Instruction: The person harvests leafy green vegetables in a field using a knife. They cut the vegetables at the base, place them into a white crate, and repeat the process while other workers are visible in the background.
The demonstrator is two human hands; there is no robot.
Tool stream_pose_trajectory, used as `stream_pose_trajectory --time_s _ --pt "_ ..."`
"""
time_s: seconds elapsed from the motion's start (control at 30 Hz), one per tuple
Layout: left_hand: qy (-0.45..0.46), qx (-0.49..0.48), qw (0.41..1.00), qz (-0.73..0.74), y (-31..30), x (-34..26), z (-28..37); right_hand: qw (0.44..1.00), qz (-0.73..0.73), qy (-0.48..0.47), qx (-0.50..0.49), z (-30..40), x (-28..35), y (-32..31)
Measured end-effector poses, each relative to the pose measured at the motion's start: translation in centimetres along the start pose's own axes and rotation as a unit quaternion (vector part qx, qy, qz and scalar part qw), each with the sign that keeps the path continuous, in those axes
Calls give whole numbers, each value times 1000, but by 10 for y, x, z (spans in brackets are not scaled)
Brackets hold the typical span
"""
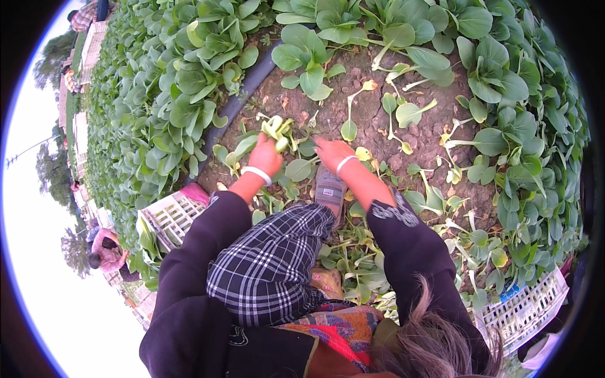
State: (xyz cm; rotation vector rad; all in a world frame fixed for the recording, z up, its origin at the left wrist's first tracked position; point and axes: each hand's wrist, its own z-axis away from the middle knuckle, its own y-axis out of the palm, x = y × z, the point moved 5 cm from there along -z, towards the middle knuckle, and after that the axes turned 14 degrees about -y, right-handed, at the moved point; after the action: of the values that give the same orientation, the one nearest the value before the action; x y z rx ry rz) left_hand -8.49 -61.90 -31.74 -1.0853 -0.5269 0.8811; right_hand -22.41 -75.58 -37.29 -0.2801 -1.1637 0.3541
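Observation:
My left hand (266,153) is closed around a bok choy plant (276,126). Its pale stalks stick out beyond my fingers, while green leaves hang out on the left side. To the right, my right hand (332,153) is close to the plant with its fingers pointing towards it. A thin dark blur lies by those fingertips, and I cannot tell whether the hand grips anything. Under both hands, loose bok choy leaves (298,169) lie on the soil, beside my shoe (330,189).
Standing bok choy rows (165,90) grow to the left, ahead and right. A dark hose (246,90) crosses the soil (359,80), where trimmed leaves (411,113) are scattered. White plastic crates (172,217) stand at left and lower right. Another person (108,250) bends over at far left.

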Motion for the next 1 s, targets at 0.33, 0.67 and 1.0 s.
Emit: stream_pose_trajectory --time_s 0.33,0.67,1.0 --pt "-51 446 531 719 -63 -23 27 898 -265 -72 -344 57 20 -75" --pt "21 371 755 540 -82 -79 33 855 -462 -27 -233 50 29 -86" --pt "-50 355 770 528 -82 -65 24 943 110 16 -314 104 -8 -142"
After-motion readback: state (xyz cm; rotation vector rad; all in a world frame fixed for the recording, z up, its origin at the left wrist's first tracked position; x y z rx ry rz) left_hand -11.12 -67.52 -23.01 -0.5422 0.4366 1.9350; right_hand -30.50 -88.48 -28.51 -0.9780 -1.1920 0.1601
